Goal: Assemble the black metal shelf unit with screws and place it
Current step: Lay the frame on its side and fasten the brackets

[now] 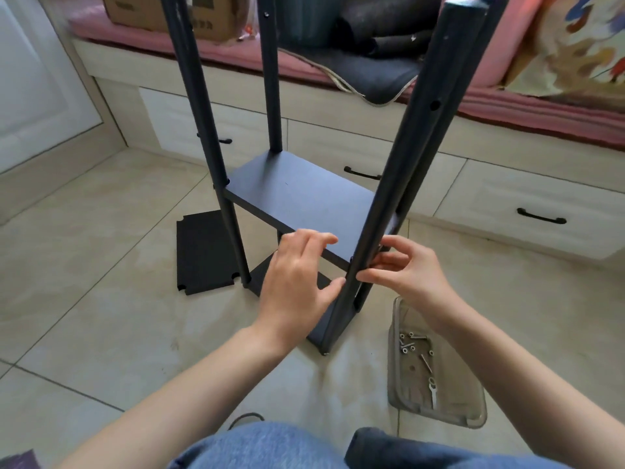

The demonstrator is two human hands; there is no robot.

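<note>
Open floor (101, 265) left of shelf unit (304, 194); loose panel (203, 252) lies beside it. Tray (436, 401) near right post (399, 184). Drawers (507, 198) close behind.

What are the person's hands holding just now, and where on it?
Both hands work at the near black metal post, where the middle shelf board meets it. The right hand pinches there; the left hand touches it. Any screw is hidden.

We're in a bedroom at home here: tiled floor (101, 265), a built-in platform bed with wooden drawers (527, 198) underneath, a pink mattress pad (507, 106) on top, plus a cardboard box (159, 11) and a patterned pillow (575, 45).
</note>
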